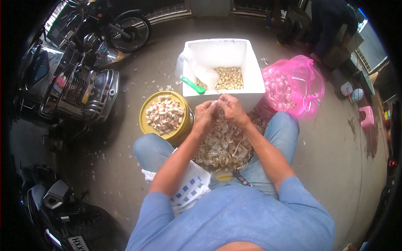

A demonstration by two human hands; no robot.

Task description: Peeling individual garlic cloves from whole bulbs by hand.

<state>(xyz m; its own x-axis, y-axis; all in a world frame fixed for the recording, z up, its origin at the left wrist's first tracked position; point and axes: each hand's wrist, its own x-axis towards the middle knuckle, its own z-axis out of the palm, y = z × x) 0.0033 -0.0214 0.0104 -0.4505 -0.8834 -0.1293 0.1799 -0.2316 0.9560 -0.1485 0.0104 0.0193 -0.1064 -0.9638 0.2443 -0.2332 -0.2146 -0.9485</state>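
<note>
My left hand (205, 116) and my right hand (233, 111) meet in front of a white foam box (226, 97). Both are closed, fingertips pinched together on a small pale garlic clove, mostly hidden by the fingers. Inside the box lie many peeled garlic cloves (229, 78), partly covered by a clear plastic bag (204, 75). A green-handled tool (193, 85) rests across the box's left front corner. Below my hands, a heap of garlic skins (224, 146) fills the space between my legs. Unpeeled cloves (164, 115) are piled on the yellow bucket (144, 109) to the left.
A pink net bag (303, 83) of garlic bulbs stands against the box's right side. Motorcycles (96, 92) are parked at the left. A patterned cloth (190, 188) lies over my left thigh. Another person (331, 25) bends at the far right, near a pink stool (367, 117).
</note>
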